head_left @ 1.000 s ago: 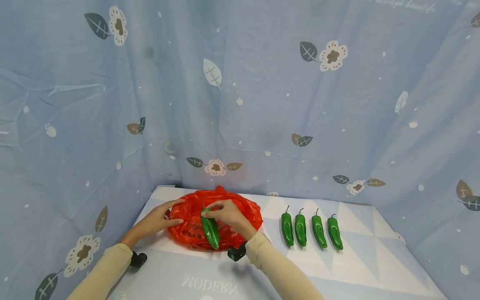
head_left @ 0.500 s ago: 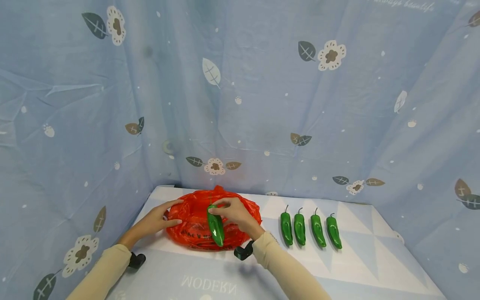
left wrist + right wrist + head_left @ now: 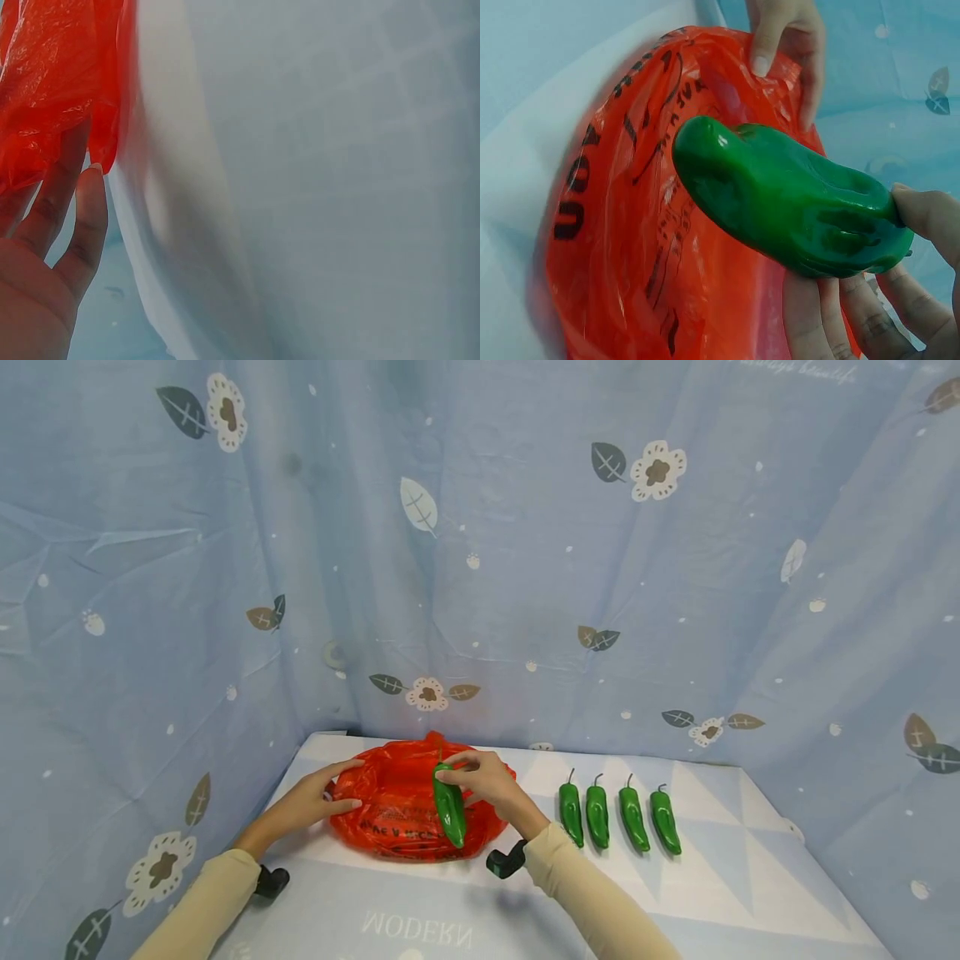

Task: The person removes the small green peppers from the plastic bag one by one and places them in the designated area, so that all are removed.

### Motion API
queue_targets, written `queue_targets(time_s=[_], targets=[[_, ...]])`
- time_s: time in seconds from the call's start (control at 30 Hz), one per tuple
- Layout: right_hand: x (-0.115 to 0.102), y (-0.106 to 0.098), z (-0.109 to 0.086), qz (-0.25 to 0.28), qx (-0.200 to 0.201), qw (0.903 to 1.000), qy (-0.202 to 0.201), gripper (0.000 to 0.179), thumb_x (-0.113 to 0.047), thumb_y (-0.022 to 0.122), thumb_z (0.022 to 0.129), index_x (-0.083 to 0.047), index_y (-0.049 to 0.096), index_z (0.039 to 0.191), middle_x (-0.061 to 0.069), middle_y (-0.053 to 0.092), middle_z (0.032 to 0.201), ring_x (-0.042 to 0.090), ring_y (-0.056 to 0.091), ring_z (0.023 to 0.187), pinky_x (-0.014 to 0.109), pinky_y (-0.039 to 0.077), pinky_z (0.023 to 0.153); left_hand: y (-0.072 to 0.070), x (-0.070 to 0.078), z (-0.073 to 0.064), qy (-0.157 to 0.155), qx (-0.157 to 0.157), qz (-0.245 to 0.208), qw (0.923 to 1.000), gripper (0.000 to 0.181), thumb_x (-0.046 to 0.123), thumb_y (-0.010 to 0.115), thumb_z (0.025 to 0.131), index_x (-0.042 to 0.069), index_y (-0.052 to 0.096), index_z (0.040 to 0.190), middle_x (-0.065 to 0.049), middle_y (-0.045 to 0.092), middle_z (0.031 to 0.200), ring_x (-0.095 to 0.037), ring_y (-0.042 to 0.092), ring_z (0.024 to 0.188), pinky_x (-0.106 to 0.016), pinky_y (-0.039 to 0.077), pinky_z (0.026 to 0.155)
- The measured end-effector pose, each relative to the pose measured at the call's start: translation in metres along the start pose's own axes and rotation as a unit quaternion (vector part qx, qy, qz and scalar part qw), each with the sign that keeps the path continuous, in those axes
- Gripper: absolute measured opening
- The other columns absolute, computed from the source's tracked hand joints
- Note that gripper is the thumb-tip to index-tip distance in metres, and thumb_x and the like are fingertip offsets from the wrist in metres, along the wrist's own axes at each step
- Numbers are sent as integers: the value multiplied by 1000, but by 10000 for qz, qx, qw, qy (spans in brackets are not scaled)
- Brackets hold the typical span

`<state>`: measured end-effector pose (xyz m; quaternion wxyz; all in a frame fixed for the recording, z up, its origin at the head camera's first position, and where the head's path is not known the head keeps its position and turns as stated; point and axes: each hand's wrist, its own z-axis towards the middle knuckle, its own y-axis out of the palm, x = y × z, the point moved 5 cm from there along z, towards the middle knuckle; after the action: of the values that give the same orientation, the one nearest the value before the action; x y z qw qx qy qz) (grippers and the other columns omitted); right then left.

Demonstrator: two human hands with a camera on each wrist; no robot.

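Right hand (image 3: 489, 782) pinches green pepper (image 3: 449, 806) over bag (image 3: 390, 814); left hand (image 3: 318, 796) holds its rim.

Bag (image 3: 397, 810) insides hidden, film too crumpled to see thru; black print on it too small to read in head view, cut into bits in right wrist view. Left hand (image 3: 318, 797): fingertips tucked behind bag edge; left wrist view shows only palm and two fingers (image 3: 84, 217), rest cut off by frame. Right hand (image 3: 870, 300): only fingers show in wrist view, palm out of frame. Pepper (image 3: 787, 202) stem hidden behind fingers there. Surface (image 3: 675, 893) text near bottom edge upside down, partly cut off.
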<state>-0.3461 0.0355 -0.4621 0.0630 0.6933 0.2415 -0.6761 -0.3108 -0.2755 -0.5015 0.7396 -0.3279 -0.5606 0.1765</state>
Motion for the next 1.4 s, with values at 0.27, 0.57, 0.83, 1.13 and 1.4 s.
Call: queue_targets(time_s=[0.27,0.57,0.83,1.13,1.4], targets=[[5,-16,-6,18,17,9999,-139,37,-32,84,88,-10,73,116,10,72,100,26,72,81,45,61,68,1,-1,-4,-5,16,-31,10000,73,31,81,91,7,47,152,-14,61,128,-20,56,90,-29,50,73],[14,-39,-18,-192,300,9994,10,41,-39,83,87,-14,73,118,8,72,104,24,71,84,42,60,69,2,-1,-7,-88,14,-41,10000,74,33,81,91,7,48,151,-14,61,128,-20,56,90,-29,51,72],[15,-58,-29,-395,447,9982,-7,44,-41,81,89,-13,72,121,7,71,106,22,69,89,44,60,72,2,-3,-8,-190,32,6,9998,74,34,81,90,8,48,152,-12,61,123,-20,55,89,-29,51,72],[17,-80,-38,-468,645,9968,-40,43,-40,81,89,-13,73,121,7,71,101,22,68,84,43,60,71,0,-4,-3,-84,-5,0,10000,75,35,80,91,8,47,152,-12,61,124,-22,56,90,-30,51,71],[21,-101,-49,-366,906,9952,96,41,-36,82,89,-12,73,121,9,71,101,24,69,86,39,59,70,0,-2,-2,-103,-33,-51,9999,75,34,80,91,8,47,152,-15,60,129,-22,56,91,-31,51,72]])
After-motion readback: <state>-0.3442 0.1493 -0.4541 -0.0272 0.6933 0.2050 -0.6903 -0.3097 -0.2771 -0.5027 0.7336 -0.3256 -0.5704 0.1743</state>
